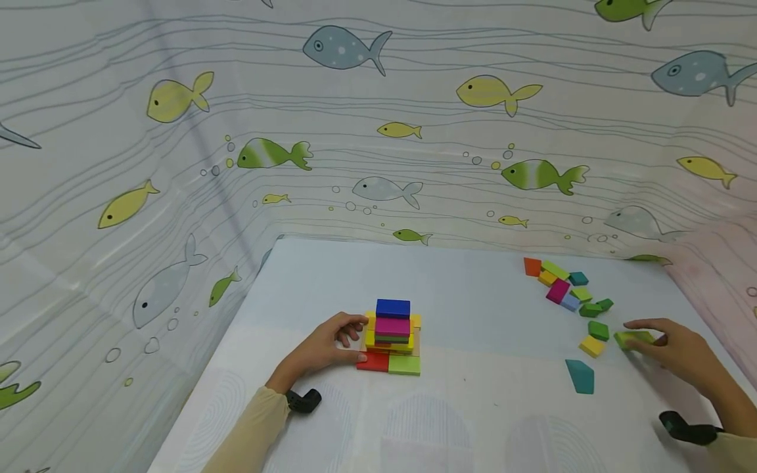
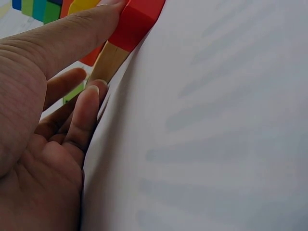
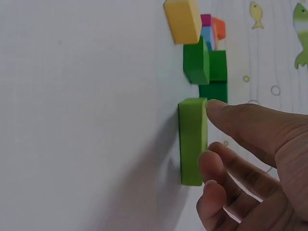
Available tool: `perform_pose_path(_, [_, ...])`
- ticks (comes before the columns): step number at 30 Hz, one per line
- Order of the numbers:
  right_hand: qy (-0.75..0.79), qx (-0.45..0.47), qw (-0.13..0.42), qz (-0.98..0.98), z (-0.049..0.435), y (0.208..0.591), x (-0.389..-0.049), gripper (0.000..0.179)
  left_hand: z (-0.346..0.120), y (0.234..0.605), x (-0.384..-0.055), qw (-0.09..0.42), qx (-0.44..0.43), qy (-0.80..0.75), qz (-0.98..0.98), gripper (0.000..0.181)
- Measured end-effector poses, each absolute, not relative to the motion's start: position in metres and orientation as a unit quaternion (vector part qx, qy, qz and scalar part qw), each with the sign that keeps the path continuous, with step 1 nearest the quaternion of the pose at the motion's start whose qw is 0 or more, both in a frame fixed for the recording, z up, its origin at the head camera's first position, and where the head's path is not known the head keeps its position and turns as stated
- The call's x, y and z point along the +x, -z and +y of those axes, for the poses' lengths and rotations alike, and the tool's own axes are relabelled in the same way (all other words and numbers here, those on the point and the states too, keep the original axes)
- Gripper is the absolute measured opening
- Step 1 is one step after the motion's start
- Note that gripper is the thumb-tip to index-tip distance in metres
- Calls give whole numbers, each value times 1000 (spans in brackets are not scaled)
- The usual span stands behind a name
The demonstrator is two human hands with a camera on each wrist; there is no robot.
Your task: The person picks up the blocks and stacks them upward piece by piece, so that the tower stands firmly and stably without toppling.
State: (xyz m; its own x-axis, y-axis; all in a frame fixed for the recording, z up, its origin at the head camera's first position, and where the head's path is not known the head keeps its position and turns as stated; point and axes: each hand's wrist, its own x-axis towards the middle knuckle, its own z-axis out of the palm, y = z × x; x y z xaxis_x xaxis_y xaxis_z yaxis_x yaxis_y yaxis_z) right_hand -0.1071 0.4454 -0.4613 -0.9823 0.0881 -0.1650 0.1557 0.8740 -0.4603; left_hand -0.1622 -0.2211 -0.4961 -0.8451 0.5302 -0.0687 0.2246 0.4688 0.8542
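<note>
A tower of coloured blocks stands left of the table's middle, with a blue block (image 1: pixel 393 309) on top and a magenta block (image 1: pixel 393 326) under it. My left hand (image 1: pixel 328 341) is at its left side, the thumb resting on a red block (image 1: pixel 374 362) at the base and the other fingers loosely bent. In the left wrist view a bare wooden piece (image 2: pixel 109 62) sits beside the red one. Far right, my right hand (image 1: pixel 680 348) surrounds a light green block (image 3: pixel 191 144) loosely, thumb tip at its upper edge, fingers bent beside it.
Loose blocks lie near my right hand: a dark green one (image 1: pixel 598 330), a yellow one (image 1: pixel 591 346) and a teal one (image 1: pixel 581 376). Farther back is a cluster with a magenta block (image 1: pixel 558 290) and an orange-red one (image 1: pixel 532 267). A fish-print curtain (image 1: pixel 449 190) surrounds the white table (image 1: pixel 473 282).
</note>
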Motion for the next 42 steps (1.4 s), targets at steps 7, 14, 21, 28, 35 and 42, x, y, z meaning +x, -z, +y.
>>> perform_pose_path(7, [228,94,88,965,469,482,-109,68,-221,496,-162,163,225,-469,838,70])
perform_pose_path(14, [207,106,62,971,475,484,-106,59,-221,496,-161,162,222,-471,838,69])
perform_pose_path(21, [198,90,20,976,461,464,-103,55,-220,495,-160,163,223,-464,842,70])
perform_pose_path(28, [202,57,-35,977,426,442,-106,51,-221,495,-160,164,222,-469,839,68])
perform_pose_path(35, [221,5,-71,973,389,428,-110,53,-220,496,-162,164,221,-466,841,68])
perform_pose_path(42, [242,-29,-79,966,354,416,-114,53,-221,496,-160,163,220,-464,842,69])
